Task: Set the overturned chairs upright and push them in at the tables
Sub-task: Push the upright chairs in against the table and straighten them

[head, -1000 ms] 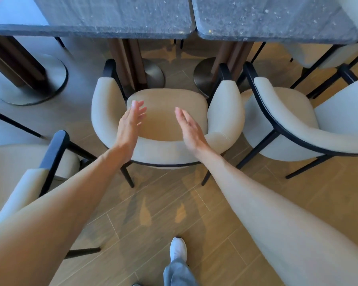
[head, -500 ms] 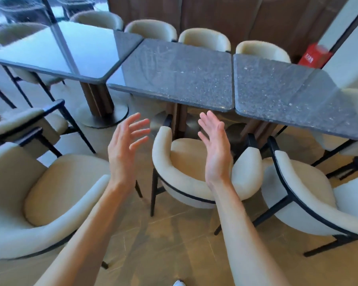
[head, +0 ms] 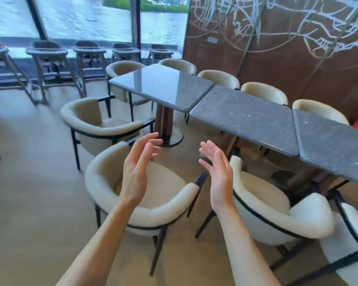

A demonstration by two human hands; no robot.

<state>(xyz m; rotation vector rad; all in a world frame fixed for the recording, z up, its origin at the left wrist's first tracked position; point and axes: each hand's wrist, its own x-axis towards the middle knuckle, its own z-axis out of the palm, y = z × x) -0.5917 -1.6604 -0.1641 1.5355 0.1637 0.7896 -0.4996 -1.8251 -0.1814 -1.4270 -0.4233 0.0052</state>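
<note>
My left hand (head: 137, 170) and my right hand (head: 217, 172) are raised in front of me, fingers spread, palms facing each other, holding nothing. Below the left hand a cream armchair with black legs (head: 103, 180) stands upright, a short way back from the tables. To its right a second cream armchair (head: 262, 201) stands upright close to the dark stone table (head: 244, 118). A third cream armchair (head: 85, 112) stands upright farther left, beside the glossy grey table (head: 161, 83). No chair in view lies on its side.
Several cream chairs (head: 265, 91) are pushed in along the tables' far side by a brown patterned wall. Another armchair (head: 351, 230) shows at the right edge. Grey high stools (head: 48, 65) line the windows at the back left. Bare floor (head: 29, 182) lies to my left.
My view has lifted from looking down at one chair to the whole row of tables and shifted left. Both hands rose off the chair and stayed open.
</note>
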